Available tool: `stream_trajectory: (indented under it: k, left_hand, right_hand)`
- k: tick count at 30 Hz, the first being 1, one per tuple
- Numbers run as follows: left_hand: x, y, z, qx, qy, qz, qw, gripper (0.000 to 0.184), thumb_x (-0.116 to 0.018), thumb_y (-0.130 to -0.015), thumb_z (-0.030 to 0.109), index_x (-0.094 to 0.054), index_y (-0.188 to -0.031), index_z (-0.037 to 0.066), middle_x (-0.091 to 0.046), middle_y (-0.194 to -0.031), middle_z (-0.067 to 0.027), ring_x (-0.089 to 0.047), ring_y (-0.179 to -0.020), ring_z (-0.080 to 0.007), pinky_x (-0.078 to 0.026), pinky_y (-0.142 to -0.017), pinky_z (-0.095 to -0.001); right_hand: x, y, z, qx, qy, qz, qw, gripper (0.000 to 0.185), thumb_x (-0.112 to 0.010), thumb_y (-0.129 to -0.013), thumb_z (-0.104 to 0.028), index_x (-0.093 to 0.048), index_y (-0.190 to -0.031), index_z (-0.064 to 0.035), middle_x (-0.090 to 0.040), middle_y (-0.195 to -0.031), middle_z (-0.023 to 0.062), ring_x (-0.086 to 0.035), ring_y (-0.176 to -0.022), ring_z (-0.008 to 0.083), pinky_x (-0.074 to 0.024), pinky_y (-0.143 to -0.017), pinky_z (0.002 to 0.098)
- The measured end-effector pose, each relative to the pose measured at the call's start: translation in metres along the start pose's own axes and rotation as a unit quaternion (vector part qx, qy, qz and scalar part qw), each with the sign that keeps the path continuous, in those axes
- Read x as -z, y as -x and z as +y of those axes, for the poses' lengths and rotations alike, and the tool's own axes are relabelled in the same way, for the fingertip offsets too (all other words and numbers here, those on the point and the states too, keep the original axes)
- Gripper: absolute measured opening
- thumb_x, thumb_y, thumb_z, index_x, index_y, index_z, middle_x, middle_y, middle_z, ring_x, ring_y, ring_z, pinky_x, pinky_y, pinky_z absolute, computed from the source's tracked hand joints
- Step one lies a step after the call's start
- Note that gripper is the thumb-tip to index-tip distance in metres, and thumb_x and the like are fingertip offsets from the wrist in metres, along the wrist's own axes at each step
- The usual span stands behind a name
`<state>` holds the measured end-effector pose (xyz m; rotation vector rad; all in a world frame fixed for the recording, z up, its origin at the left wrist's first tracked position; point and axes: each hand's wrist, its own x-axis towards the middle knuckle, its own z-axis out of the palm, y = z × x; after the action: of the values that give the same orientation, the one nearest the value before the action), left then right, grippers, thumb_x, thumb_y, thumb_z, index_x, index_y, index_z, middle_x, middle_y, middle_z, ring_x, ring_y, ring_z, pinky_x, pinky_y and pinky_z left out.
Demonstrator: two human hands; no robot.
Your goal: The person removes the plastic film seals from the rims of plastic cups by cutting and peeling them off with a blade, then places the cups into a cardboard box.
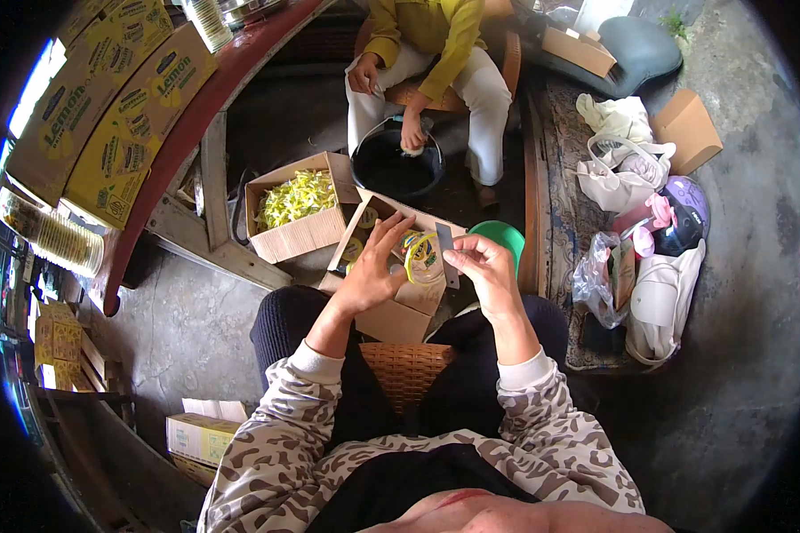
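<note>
Between my two hands is a clear plastic tub point(427, 269) with a yellow rim and a printed label, lying on its side with the rim toward my left. My left hand point(372, 274) is beside that rim, fingers stretched and spread; whether its thumb touches the tub I cannot tell. Thumb and fingers of my right hand point(484, 271) pinch a flat grey strip point(445, 249), which stands upright at the tub's right end. Below both hands is an open cardboard box point(396, 322) containing round, yellow-printed pieces, partly hidden by my left hand.
A co-worker point(431, 53) sits opposite, one hand inside a black bucket point(373, 169). Left of it stands a carton point(298, 244) of yellow-green wrappers. A green basin point(504, 238) is by my right hand. Lemon cartons point(133, 133) fill the left table; bags point(618, 182) lie at right.
</note>
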<state>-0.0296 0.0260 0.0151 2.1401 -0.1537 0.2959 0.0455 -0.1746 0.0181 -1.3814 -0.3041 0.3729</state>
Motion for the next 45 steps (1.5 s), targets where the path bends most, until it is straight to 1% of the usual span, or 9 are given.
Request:
stream_trajectory:
  k: [4, 11, 14, 17, 20, 23, 32, 36, 45]
  left_hand:
    - [-0.006, 0.001, 0.007, 0.012, -0.152, 0.001, 0.988, 0.076, -0.083, -0.070, 0.016, -0.046, -0.136, 0.004, -0.036, -0.151, -0.0211, -0.038, -0.138, -0.0370, -0.036, -0.112, -0.0441]
    - [-0.005, -0.002, 0.020, 0.008, -0.029, 0.002, 1.000, 0.073, -0.084, -0.069, 0.016, -0.049, -0.131, 0.002, -0.053, -0.135, -0.0184, -0.052, -0.127, -0.0339, -0.044, -0.104, -0.0418]
    - [-0.007, -0.002, 0.017, -0.003, -0.027, 0.015, 1.000, 0.069, -0.083, -0.070, 0.023, -0.051, -0.128, 0.003, -0.059, -0.122, -0.0163, -0.055, -0.120, -0.0357, -0.033, -0.109, -0.0549]
    - [-0.003, -0.003, 0.022, -0.037, -0.010, 0.030, 0.999, 0.065, -0.083, -0.070, 0.021, -0.053, -0.125, 0.001, -0.061, -0.116, -0.0170, -0.058, -0.115, -0.0356, -0.040, -0.105, -0.0456]
    - [-0.003, -0.002, 0.024, 0.039, 0.048, 0.016, 0.998, 0.062, -0.082, -0.071, 0.017, -0.053, -0.123, 0.000, -0.062, -0.115, -0.0166, -0.062, -0.110, -0.0329, -0.047, -0.098, -0.0385]
    - [-0.002, -0.003, 0.024, 0.050, 0.101, 0.034, 0.993, 0.066, -0.082, -0.072, 0.013, -0.051, -0.128, 0.000, -0.061, -0.121, -0.0140, -0.061, -0.112, -0.0221, -0.048, -0.098, -0.0353]
    - [-0.007, -0.003, 0.016, 0.041, 0.184, 0.049, 0.981, 0.063, -0.081, -0.075, 0.011, -0.048, -0.128, 0.000, -0.058, -0.120, -0.0113, -0.059, -0.112, -0.0197, -0.046, -0.099, -0.0342]
    - [-0.010, -0.002, 0.008, 0.058, 0.188, 0.065, 0.978, 0.060, -0.079, -0.077, 0.008, -0.048, -0.127, 0.001, -0.058, -0.119, -0.0097, -0.059, -0.112, -0.0179, -0.047, -0.099, -0.0331]
    - [-0.013, -0.003, 0.013, 0.077, 0.185, 0.089, 0.976, 0.053, -0.079, -0.078, 0.009, -0.049, -0.122, 0.001, -0.057, -0.116, -0.0090, -0.059, -0.108, -0.0165, -0.049, -0.094, -0.0314]
  right_hand:
    - [-0.001, 0.001, -0.005, -0.010, -0.001, -0.020, 1.000, 0.016, -0.078, -0.083, -0.008, -0.069, -0.094, -0.0005, -0.063, -0.078, -0.0026, -0.052, -0.069, 0.0026, -0.0410, -0.062, 0.0181]
    - [0.005, -0.002, -0.002, -0.030, -0.024, -0.029, 0.999, 0.016, -0.076, -0.085, -0.009, -0.068, -0.097, -0.0016, -0.064, -0.081, -0.0020, -0.053, -0.072, 0.0029, -0.0417, -0.065, 0.0184]
    - [0.003, -0.002, -0.005, -0.045, -0.058, -0.032, 0.997, 0.014, -0.073, -0.087, -0.010, -0.066, -0.097, -0.0028, -0.064, -0.082, -0.0023, -0.054, -0.072, 0.0032, -0.0424, -0.066, 0.0198]
    - [0.000, 0.000, -0.010, -0.058, -0.118, -0.004, 0.991, 0.010, -0.070, -0.089, -0.009, -0.065, -0.098, -0.0055, -0.065, -0.084, -0.0028, -0.056, -0.075, 0.0033, -0.0427, -0.067, 0.0207]
    - [0.003, -0.002, -0.006, -0.048, -0.167, 0.000, 0.985, 0.010, -0.068, -0.091, -0.007, -0.064, -0.099, -0.0080, -0.066, -0.088, -0.0035, -0.056, -0.078, 0.0029, -0.0425, -0.070, 0.0202]
    - [0.000, -0.002, -0.007, -0.031, -0.175, 0.020, 0.984, 0.009, -0.068, -0.091, -0.007, -0.064, -0.099, -0.0092, -0.066, -0.090, -0.0044, -0.056, -0.081, 0.0030, -0.0419, -0.071, 0.0196]
    - [-0.009, 0.003, -0.002, 0.120, -0.048, 0.016, 0.991, 0.015, -0.069, -0.089, 0.000, -0.061, -0.101, -0.0067, -0.060, -0.092, -0.0028, -0.057, -0.085, 0.0065, -0.0459, -0.080, 0.0221]
    - [-0.016, 0.008, -0.011, 0.296, 0.207, 0.066, 0.930, 0.014, -0.069, -0.085, 0.006, -0.063, -0.096, 0.0009, -0.060, -0.087, 0.0062, -0.059, -0.073, 0.0102, -0.0488, -0.065, 0.0227]
    - [-0.027, 0.015, -0.009, 0.311, 0.239, 0.079, 0.917, 0.017, -0.070, -0.080, 0.009, -0.065, -0.093, -0.0003, -0.061, -0.084, 0.0087, -0.064, -0.068, 0.0153, -0.0515, -0.058, 0.0256]
